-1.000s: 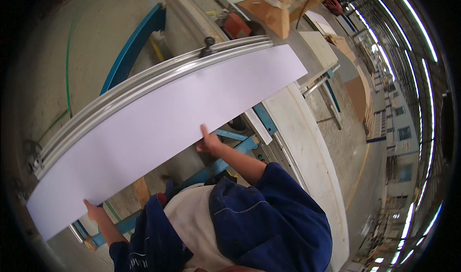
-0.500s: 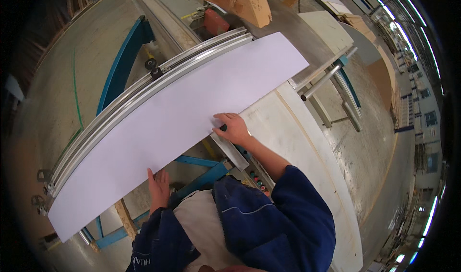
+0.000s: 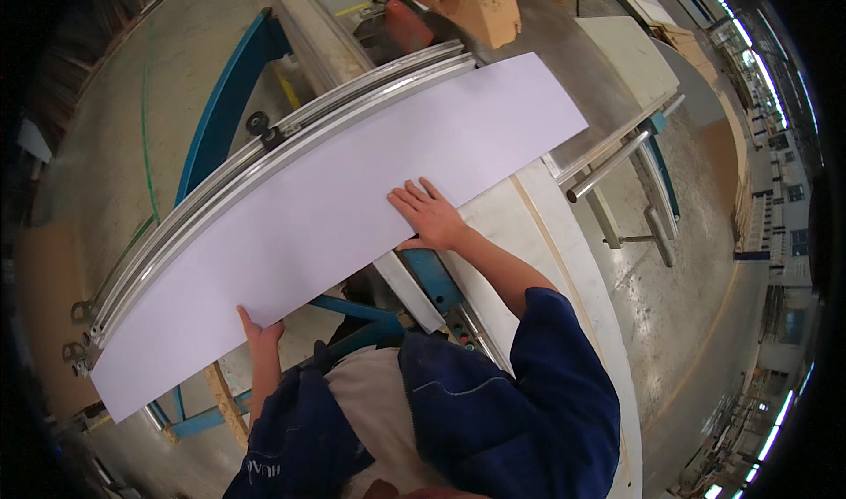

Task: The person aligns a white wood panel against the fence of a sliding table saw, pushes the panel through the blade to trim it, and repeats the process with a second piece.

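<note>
A long pale lilac-white board (image 3: 335, 195) lies along an aluminium fence rail (image 3: 211, 180) with a black knob clamp (image 3: 264, 129) on it. My left hand (image 3: 260, 336) grips the board's near edge on the left, thumb on top and the other fingers underneath, partly hidden. My right hand (image 3: 427, 217) rests on the top face near that edge further right, fingers spread and open. Below it are a metal bar (image 3: 405, 288) and a blue machine bracket (image 3: 432, 279).
A white machine bed (image 3: 529, 243) with coloured buttons (image 3: 460, 333) lies at my right. Beyond stand a steel table (image 3: 617, 120), a cardboard piece (image 3: 485, 1), a red machine part (image 3: 407, 23) and a tubular support (image 3: 652, 226). A blue beam (image 3: 220, 103) is behind the fence.
My right hand has moved up from gripping the edge to lying spread on the board. My left hand shifted rightward along the edge, then slightly back left, gripping it again. The view has shifted slightly.
</note>
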